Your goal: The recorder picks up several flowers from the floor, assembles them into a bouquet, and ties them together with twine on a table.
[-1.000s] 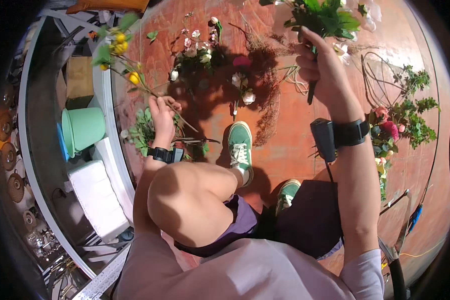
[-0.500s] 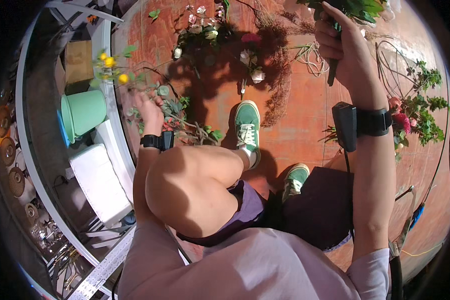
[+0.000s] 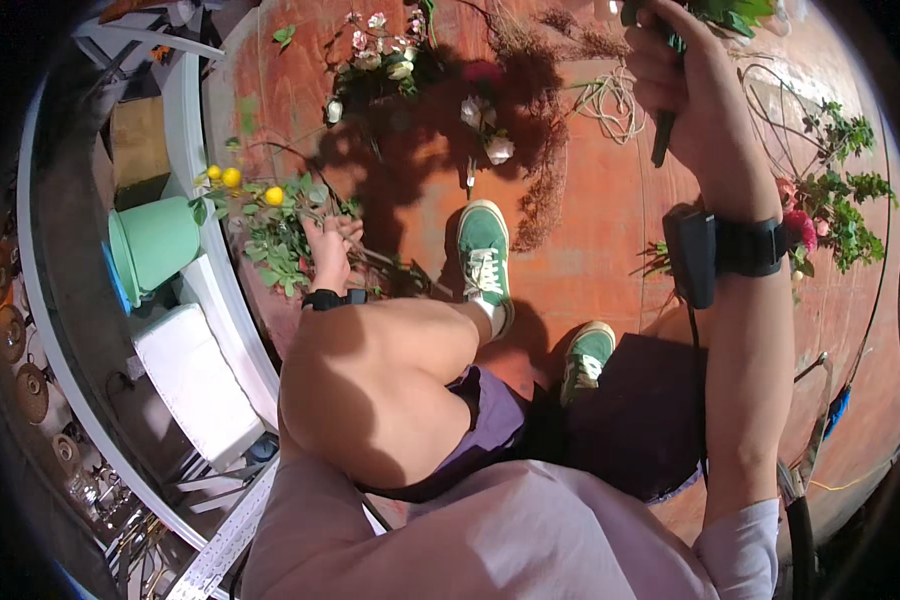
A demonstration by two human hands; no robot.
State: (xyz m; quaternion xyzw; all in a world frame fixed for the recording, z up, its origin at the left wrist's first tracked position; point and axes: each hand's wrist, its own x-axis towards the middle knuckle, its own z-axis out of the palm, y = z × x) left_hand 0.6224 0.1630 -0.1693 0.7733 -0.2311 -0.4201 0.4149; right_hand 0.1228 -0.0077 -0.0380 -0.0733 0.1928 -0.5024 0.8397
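Gripping a green-leaved flower bunch (image 3: 732, 14) by its dark-green stem, the right hand (image 3: 705, 120) was above the reddish-brown floor (image 3: 600, 270). Left hand (image 3: 335, 248): released, fingers loosely uncurled beside green foliage (image 3: 275, 255); contact unclear. A leafy stem with round yellow blooms (image 3: 274, 196) lay near the floor's left edge.

On the reddish floor (image 3: 600, 215), pale flowers (image 3: 400, 70), beige cord (image 3: 616, 112), leafy greenery (image 3: 280, 238).
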